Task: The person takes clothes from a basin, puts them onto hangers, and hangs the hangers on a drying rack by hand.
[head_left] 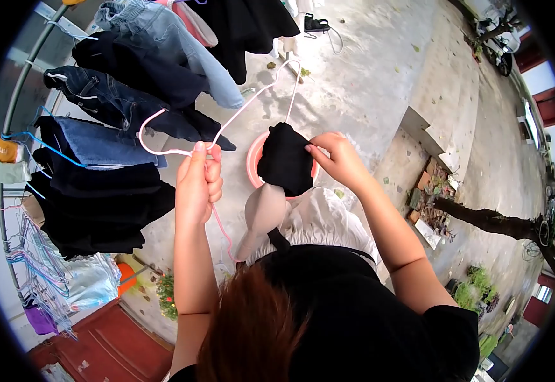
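Observation:
My left hand [197, 184] is closed around a pale pink clothes hanger [242, 109] near the base of its hook, which points up and left. One side of the hanger runs to the upper right, then bends down behind a small black garment [286, 160]. The garment's exact kind cannot be made out. With thumb and fingers, my right hand [340, 159] pinches the garment's right edge. Below it on the floor stands a pink basin [252, 167], partly covered by the garment; its contents are hidden.
At left, a metal rack [15, 102] carries jeans [109, 95], dark clothes [99, 213] and a bunch of hangers [32, 267]. A tree trunk [487, 216] and bricks [425, 180] lie to the right. Concrete steps [443, 121] border the paved ground. A sandal [316, 24] is farther off.

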Action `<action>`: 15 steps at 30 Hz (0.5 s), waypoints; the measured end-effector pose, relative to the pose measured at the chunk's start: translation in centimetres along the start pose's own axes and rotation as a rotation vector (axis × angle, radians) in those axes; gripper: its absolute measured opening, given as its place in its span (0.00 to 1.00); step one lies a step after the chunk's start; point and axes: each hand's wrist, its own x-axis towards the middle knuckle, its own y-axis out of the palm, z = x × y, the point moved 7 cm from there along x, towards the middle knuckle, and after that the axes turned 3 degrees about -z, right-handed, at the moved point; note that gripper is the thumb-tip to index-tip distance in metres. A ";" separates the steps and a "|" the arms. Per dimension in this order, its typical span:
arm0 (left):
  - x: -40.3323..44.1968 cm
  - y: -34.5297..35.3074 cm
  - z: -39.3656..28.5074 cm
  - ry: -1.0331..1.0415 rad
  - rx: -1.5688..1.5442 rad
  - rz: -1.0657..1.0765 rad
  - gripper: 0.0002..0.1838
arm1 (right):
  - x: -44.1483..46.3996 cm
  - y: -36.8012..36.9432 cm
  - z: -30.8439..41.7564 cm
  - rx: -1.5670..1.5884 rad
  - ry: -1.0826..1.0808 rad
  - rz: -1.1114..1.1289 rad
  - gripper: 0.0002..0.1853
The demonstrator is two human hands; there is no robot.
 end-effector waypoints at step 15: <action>0.2 0.7 5.0 -0.056 0.088 0.021 0.18 | 5.9 -3.9 0.4 0.117 0.389 0.063 0.11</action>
